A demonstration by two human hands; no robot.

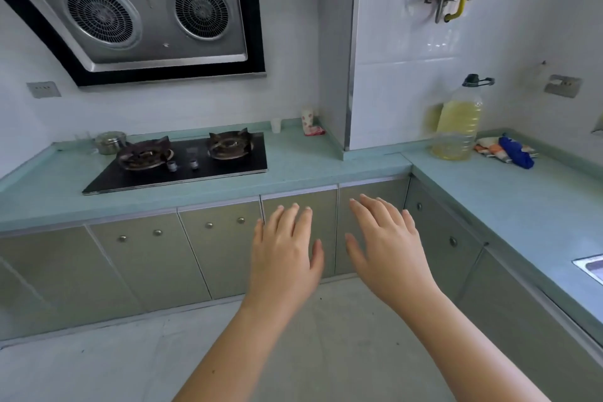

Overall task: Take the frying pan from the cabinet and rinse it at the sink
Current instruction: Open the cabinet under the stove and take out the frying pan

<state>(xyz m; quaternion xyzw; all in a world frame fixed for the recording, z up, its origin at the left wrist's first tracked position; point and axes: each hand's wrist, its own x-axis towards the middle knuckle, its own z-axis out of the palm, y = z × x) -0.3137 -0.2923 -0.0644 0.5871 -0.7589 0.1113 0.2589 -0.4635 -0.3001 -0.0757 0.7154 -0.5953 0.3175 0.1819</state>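
My left hand (285,250) and my right hand (383,243) are held out side by side, palms down, fingers spread, holding nothing. They hover in front of the grey-green lower cabinet doors (222,248) under the teal countertop (310,166). Every cabinet door is closed, each with small round knobs. No frying pan is in view. A corner of the steel sink (592,268) shows at the right edge of the frame.
A black two-burner gas hob (182,161) sits on the counter under a range hood (137,16). A small steel pot (110,141) stands at the hob's left. A large oil bottle (458,121) and a coloured cloth (505,148) rest on the right counter.
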